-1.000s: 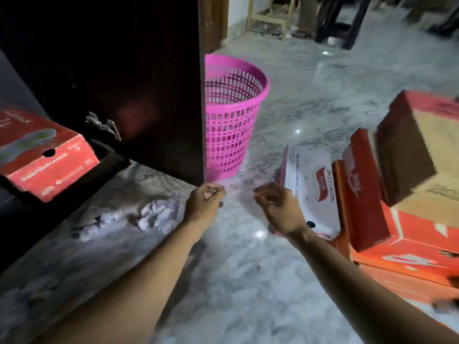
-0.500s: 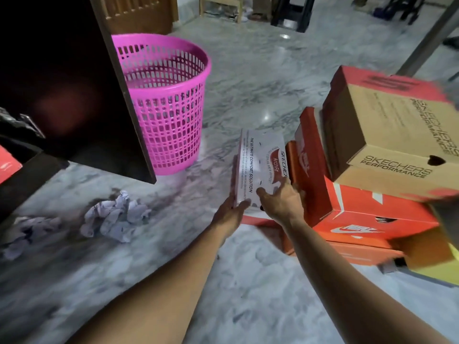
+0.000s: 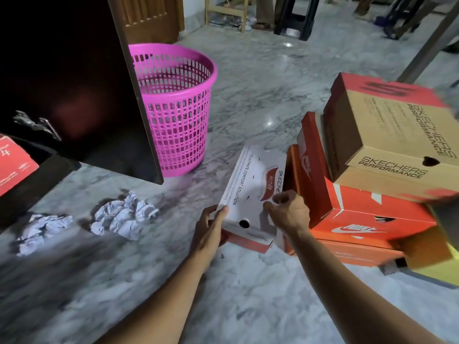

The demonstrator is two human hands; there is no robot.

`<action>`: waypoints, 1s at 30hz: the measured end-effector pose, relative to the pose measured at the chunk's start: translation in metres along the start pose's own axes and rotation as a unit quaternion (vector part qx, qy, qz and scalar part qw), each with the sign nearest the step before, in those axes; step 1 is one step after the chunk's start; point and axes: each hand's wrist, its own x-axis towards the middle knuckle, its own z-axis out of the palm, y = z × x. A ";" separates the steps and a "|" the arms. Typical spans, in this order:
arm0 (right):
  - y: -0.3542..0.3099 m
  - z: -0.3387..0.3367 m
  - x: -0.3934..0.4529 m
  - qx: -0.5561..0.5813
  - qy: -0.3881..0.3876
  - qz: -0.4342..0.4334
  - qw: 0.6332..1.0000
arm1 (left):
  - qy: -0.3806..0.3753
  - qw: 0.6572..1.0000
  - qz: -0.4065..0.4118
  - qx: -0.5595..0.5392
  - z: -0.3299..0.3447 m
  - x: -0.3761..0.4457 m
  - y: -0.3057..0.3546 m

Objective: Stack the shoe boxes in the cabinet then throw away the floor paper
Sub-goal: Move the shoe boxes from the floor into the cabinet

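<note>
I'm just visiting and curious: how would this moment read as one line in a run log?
step: lifting box | left hand: gripping white Skechers shoe box | right hand: gripping same box | crumpled white floor paper: untouched | pink plastic basket: upright

A white shoe box (image 3: 250, 194) leans tilted against stacked orange and tan boxes (image 3: 367, 175); two crumpled papers (image 3: 121, 214) lie on the floor by the cabinet (image 3: 74, 83).
</note>
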 end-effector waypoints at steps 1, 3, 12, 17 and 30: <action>0.001 0.001 0.000 0.017 -0.005 0.007 1.000 | 0.004 1.000 0.007 0.001 -0.007 -0.004 -0.001; 0.006 0.006 0.003 0.066 0.001 0.016 0.998 | 0.007 1.000 0.018 0.003 -0.024 -0.013 -0.005; -0.011 0.009 -0.014 0.340 -0.243 -0.002 0.909 | -0.069 0.997 -0.009 -0.043 -0.111 -0.064 0.009; -0.011 0.028 -0.036 0.327 -0.241 -0.048 0.913 | -0.114 0.993 -0.025 -0.011 -0.153 -0.071 0.017; -0.108 0.096 -0.119 0.289 -0.437 -0.183 0.832 | -0.042 0.992 0.078 -0.089 -0.227 -0.079 0.063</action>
